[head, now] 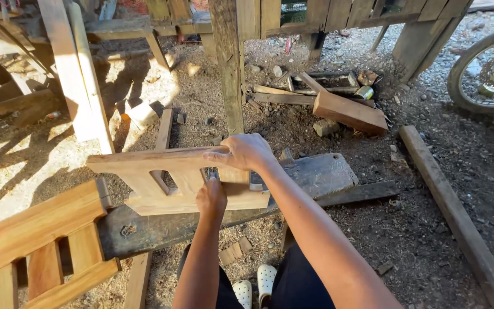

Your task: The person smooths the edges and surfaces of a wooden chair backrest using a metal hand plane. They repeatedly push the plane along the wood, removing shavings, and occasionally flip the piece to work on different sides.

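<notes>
right hand (246, 152) fingers clamp top rail of small wooden frame (181, 180) | left hand (211, 200) closed on a tool in its slot | frame upright on dark plank table (315, 174) | slats fitted, trimming seemingly unfinished | similar frame (41, 246) lies at left

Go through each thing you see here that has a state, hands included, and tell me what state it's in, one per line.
right hand: gripping the top rail of the small wooden frame
left hand: closed around a small tool against the frame; tool mostly hidden
small wooden frame: held on edge on the dark plank
dark plank: lying flat as a work surface
larger wooden frame: resting at lower left, untouched
bicycle wheel: upright, partly out of view
</notes>
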